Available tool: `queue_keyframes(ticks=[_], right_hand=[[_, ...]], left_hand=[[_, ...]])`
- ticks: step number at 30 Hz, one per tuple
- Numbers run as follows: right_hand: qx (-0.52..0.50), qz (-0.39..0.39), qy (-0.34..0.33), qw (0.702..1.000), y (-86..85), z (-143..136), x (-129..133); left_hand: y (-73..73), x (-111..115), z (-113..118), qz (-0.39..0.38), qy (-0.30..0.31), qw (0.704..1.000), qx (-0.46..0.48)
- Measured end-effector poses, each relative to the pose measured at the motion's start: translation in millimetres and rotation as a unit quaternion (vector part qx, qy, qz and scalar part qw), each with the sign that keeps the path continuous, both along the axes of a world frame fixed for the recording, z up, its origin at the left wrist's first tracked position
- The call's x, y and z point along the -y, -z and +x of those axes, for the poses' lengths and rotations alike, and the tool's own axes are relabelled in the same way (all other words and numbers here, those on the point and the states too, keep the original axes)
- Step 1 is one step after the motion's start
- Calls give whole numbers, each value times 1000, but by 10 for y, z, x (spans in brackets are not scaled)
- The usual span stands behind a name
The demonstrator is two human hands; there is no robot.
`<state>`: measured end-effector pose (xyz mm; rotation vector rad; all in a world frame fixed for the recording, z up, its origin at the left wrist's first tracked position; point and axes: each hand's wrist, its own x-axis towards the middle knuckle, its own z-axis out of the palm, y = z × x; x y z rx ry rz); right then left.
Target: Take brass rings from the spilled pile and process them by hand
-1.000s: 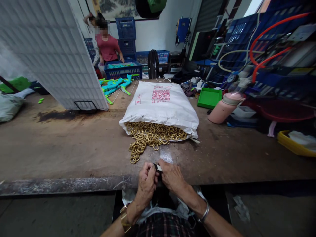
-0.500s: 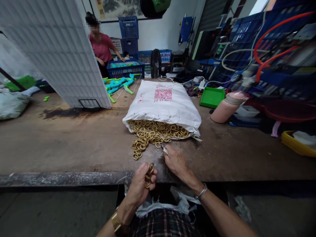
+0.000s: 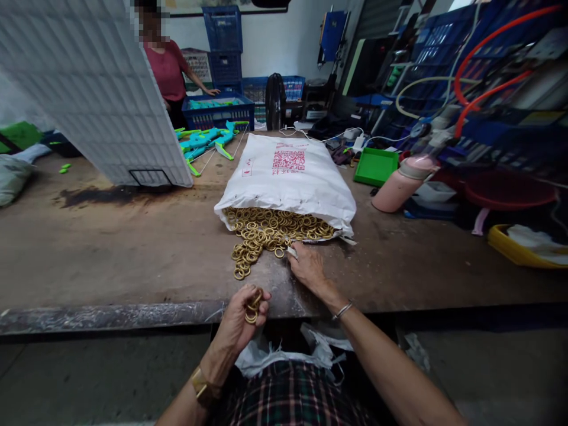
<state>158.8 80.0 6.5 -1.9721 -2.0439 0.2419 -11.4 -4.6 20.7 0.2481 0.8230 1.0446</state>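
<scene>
Several brass-coloured rings [image 3: 254,305] are gathered in my left hand [image 3: 239,316], its fingers curled round them just over the table's front edge. My right hand [image 3: 309,267] is closed on a small pale strip-like thing [image 3: 291,252], whose kind I cannot make out. Its fingertips are close to the pile of loose rings [image 3: 251,244] that spills from the mouth of a white woven sack [image 3: 284,177]. The sack lies on its side with red print on top, and more rings fill its opening.
A white ribbed panel [image 3: 110,106] stands at the left on the brown table [image 3: 133,254]. Behind it are turquoise-and-green toy bows [image 3: 208,141] and a person beside a blue crate [image 3: 222,115]. At the right are a green tray [image 3: 376,167], a pink bottle [image 3: 399,188] and a yellow tray [image 3: 523,248].
The view has shifted slightly, so most things sit a little further left and higher. My right hand has moved a little closer to the sack's mouth; my left still holds the rings.
</scene>
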Motion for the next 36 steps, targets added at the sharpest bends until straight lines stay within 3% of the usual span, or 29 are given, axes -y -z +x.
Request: queue_keyframes(ticks=[7,13,19,23,26,29,31,36], right_hand=[[40,-32,10,999,-50,-204,26],[47,-46,18,998,-77,-209,-32],[13,7,4,1000,-2,-174,-36],[-19,45,3,999,45,-147,-22],[-70,42,0,997,49,-125,-25],[-185,12,-9,983,44,-122,-14],[-291,-24,-17,956,34,-137,25],[-513,-177,2,840,-50,-195,236]], left_hand=[[-4,-12,-52,-21,11,999,39],[43,-19,-56,-17,-7,998,57],[78,-45,-81,-46,-7,996,82],[65,-48,-39,-17,-3,1000,24],[70,-58,8,36,1,995,-89],[99,-96,34,102,-3,964,-246],[120,-134,36,170,-5,928,-331],[118,-210,57,329,-3,828,-455]])
